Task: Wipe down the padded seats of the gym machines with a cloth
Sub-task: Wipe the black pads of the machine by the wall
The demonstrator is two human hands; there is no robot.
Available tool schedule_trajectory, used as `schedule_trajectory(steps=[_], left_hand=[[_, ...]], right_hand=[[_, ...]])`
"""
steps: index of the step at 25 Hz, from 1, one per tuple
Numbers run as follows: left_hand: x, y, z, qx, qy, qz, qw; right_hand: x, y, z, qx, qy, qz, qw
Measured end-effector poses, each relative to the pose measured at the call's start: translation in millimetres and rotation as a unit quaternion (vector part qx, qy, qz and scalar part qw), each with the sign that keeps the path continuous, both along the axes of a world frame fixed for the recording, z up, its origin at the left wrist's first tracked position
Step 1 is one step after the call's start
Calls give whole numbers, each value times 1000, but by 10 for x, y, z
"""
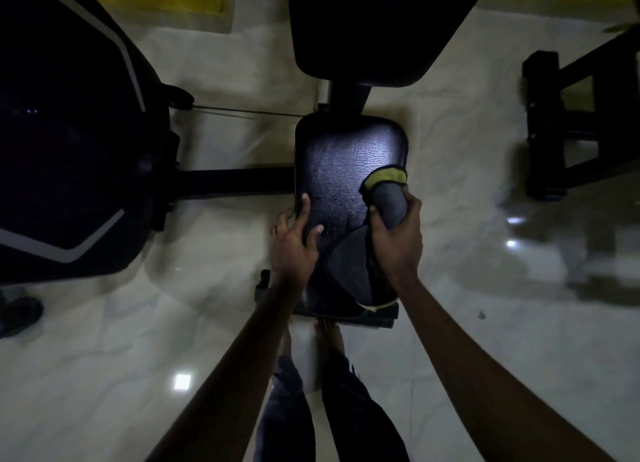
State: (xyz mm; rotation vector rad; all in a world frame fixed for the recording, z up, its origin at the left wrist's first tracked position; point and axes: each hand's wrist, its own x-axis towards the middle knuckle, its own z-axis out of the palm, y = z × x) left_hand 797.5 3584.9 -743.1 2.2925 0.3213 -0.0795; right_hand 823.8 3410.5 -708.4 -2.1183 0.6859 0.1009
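A black padded seat (346, 171) of a gym bench lies below me in the middle of the view, its surface shiny under the light. My right hand (396, 240) is shut on a grey cloth with a yellow-green edge (388, 193) and presses it onto the seat's right side; more of the cloth (349, 267) hangs over the near end. My left hand (294, 243) rests on the seat's near left edge, thumb and fingers spread over the padding. The bench's black backrest pad (374, 29) sits beyond the seat.
A large dark machine housing with grey stripes (69, 132) stands at the left, joined by a black bar (235, 183). A black metal frame (581, 126) is at the right. Glossy pale tile floor (485, 306) surrounds the bench. My bare feet (329, 333) stand at its near end.
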Motion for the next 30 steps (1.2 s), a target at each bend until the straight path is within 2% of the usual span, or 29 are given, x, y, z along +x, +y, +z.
schedule_trajectory(steps=[6, 8, 11, 13, 17, 19, 22, 25, 27, 30], left_hand=[[-57, 34, -86, -2, -17, 3, 1000], [-131, 28, -111, -3, -31, 10, 999], [-307, 49, -116, -51, -21, 40, 998], [-454, 67, -67, -64, 14, 50, 997], [-703, 159, 5, -53, 80, 14, 995], [-815, 176, 11, -61, 105, 13, 992], [-1046, 163, -60, -142, 76, 47, 986], [-1165, 146, -106, -183, 63, 82, 978], [-1129, 172, -50, -256, 85, 116, 956], [-1072, 318, 20, -410, 171, 118, 888]], right_hand=[[288, -134, -61, 22, -3, -8, 1000], [43, -77, -65, 0, -2, 0, 1000], [-479, 23, -74, -3, 7, 36, 999], [-546, -3, -118, -62, -25, 109, 992], [103, -9, -154, -213, -117, 234, 941], [433, 57, -105, -264, -100, 280, 918], [459, 87, -81, -326, -92, 400, 852], [346, -71, -54, -304, -123, 527, 784], [430, -47, -12, -285, -124, 538, 784], [636, 294, 30, -281, -85, 484, 824]])
